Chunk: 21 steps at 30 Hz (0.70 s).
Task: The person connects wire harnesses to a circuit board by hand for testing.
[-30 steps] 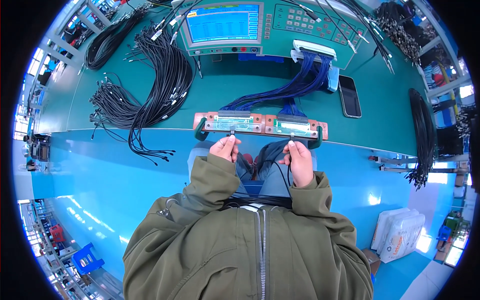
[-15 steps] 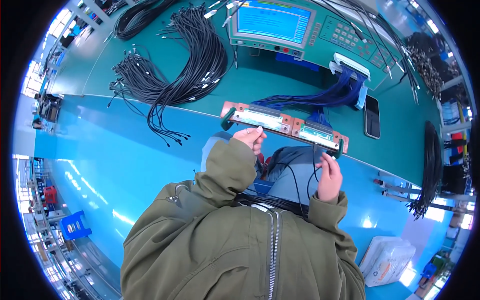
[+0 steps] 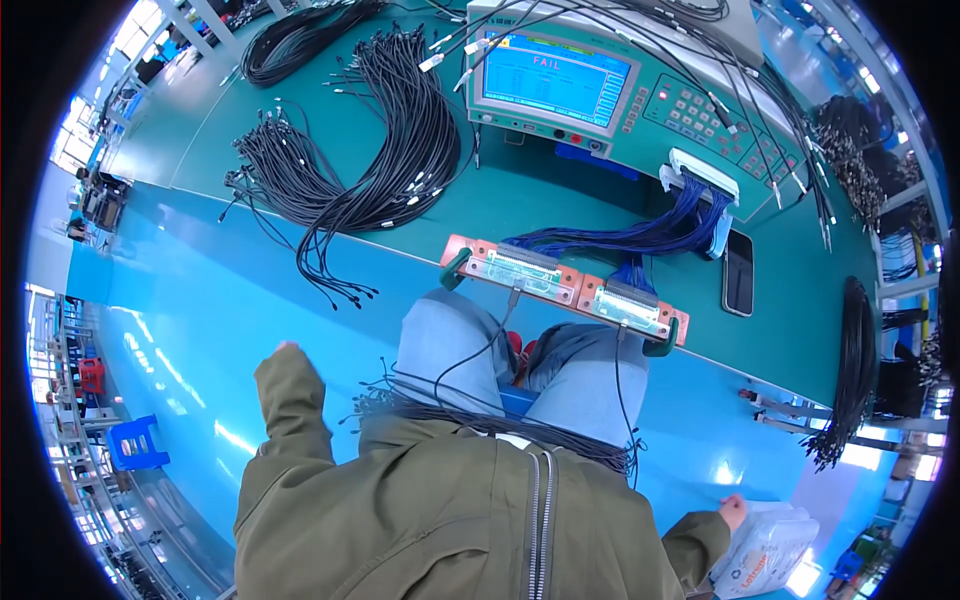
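Note:
My left hand point(image 3: 287, 347) is out to the left over the blue floor, mostly covered by its sleeve. Low on the right, my right hand point(image 3: 734, 512) is beside a white plastic-wrapped package; its fingers are too small to make out. Both hands are well away from the test fixture point(image 3: 573, 289), a copper-coloured bar with two green boards and green handles at the table's front edge. One black cable point(image 3: 490, 347) is plugged into its left board, another black cable point(image 3: 618, 385) into the right. A bundle of black cables point(image 3: 470, 415) lies across my lap.
A tester point(image 3: 560, 75) with a lit blue screen stands at the back, joined to the fixture by blue wires point(image 3: 640, 238). Black cable bundles point(image 3: 400, 140) lie on the green table, some overhanging its edge. A phone point(image 3: 738, 272) lies right. The wrapped package point(image 3: 768, 548) is low right.
Both hands have left the fixture, the left moving out left and the right down to the right. A cable now shows plugged into the left board. The tester's screen display has changed.

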Motion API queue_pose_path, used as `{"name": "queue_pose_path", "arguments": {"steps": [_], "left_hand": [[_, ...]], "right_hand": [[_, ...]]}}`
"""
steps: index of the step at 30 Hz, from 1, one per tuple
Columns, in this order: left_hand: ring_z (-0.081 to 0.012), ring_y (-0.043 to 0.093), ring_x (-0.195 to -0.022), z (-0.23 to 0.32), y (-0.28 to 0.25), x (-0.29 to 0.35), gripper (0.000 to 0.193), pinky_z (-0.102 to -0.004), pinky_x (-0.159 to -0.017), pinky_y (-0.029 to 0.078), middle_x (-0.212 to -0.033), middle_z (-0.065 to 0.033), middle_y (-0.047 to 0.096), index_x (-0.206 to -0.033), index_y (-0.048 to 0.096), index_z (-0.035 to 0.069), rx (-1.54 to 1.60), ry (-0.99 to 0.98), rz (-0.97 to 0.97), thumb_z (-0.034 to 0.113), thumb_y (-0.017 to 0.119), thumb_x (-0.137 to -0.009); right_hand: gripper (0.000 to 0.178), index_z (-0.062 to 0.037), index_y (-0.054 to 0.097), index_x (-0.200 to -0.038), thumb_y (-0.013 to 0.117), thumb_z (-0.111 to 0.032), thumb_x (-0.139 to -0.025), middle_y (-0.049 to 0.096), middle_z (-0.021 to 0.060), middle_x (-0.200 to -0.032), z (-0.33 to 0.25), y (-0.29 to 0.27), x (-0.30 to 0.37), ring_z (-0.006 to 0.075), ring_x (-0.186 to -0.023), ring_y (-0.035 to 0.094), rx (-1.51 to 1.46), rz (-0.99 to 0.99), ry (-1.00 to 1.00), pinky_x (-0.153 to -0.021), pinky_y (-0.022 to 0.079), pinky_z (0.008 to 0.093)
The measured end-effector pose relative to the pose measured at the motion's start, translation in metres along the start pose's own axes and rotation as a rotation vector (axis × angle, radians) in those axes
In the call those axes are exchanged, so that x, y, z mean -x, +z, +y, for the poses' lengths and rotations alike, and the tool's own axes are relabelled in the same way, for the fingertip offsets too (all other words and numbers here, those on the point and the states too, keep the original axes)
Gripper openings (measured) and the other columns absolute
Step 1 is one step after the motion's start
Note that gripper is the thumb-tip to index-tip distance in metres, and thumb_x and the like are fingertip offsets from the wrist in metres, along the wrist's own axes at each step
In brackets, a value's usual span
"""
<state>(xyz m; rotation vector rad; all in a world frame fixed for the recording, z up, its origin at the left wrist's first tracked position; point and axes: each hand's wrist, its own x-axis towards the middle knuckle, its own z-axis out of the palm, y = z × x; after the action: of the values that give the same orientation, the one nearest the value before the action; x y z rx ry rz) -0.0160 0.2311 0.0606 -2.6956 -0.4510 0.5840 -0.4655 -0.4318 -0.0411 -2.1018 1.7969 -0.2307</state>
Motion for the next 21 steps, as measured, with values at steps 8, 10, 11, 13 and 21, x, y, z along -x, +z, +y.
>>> {"name": "queue_pose_path", "arguments": {"steps": [8, 10, 11, 13, 21], "left_hand": [[-0.0124, 0.049, -0.044, 0.064, -0.009, -0.066, 0.047, -0.0230, -0.041, 0.039, -0.061, -0.0052, 0.058, -0.079, 0.061, 0.004, 1.942, -0.084, -0.394, 0.049, 0.049, -0.078], [-0.0131, 0.046, -0.040, 0.105, -0.058, -0.075, 0.058, -0.0230, -0.038, 0.034, -0.055, -0.0048, 0.055, -0.077, 0.060, 0.003, 2.031, 0.093, -0.706, 0.058, 0.040, -0.079], [-0.0145, 0.045, -0.040, 0.130, -0.077, -0.084, 0.058, -0.0235, -0.037, 0.033, -0.055, -0.0052, 0.054, -0.075, 0.060, 0.004, 2.020, 0.102, -0.812, 0.058, 0.040, -0.078], [-0.0158, 0.043, -0.040, 0.156, -0.094, -0.099, 0.059, -0.0241, -0.037, 0.032, -0.054, -0.0057, 0.053, -0.073, 0.060, 0.004, 2.006, 0.122, -0.905, 0.059, 0.040, -0.078], [-0.0141, 0.030, -0.033, 0.158, -0.056, -0.104, 0.034, -0.0282, -0.031, 0.023, -0.042, -0.0018, 0.036, -0.056, 0.045, 0.011, 2.416, 0.240, -1.026, 0.034, 0.041, -0.081]], "right_hand": [[0.033, -0.0063, 0.055, -0.102, 0.053, -0.028, -0.077, 0.057, 0.0103, -0.081, -0.133, -0.001, 0.007, 0.0197, -0.057, 0.054, 0.294, -0.383, -0.180, -0.055, 0.043, 0.0309], [0.029, -0.0048, 0.052, -0.104, 0.052, -0.019, -0.079, 0.055, 0.0103, -0.079, -0.231, -0.019, 0.036, 0.0168, -0.060, 0.051, 0.051, -0.337, -0.245, -0.057, 0.043, 0.0267], [0.028, -0.0051, 0.052, -0.105, 0.051, -0.018, -0.080, 0.055, 0.0096, -0.080, -0.258, -0.022, 0.046, 0.0160, -0.064, 0.051, -0.073, -0.327, -0.379, -0.060, 0.042, 0.0255], [0.026, -0.0040, 0.052, -0.106, 0.048, -0.011, -0.081, 0.055, 0.0087, -0.084, -0.313, -0.024, 0.079, 0.0144, -0.071, 0.050, -0.379, -0.397, -0.554, -0.066, 0.041, 0.0235], [0.026, 0.0041, 0.048, -0.106, 0.043, -0.010, -0.085, 0.056, 0.0132, -0.094, -0.378, 0.039, 0.155, 0.0179, -0.084, 0.054, -0.748, -0.939, -0.532, -0.076, 0.042, 0.0248]]}}
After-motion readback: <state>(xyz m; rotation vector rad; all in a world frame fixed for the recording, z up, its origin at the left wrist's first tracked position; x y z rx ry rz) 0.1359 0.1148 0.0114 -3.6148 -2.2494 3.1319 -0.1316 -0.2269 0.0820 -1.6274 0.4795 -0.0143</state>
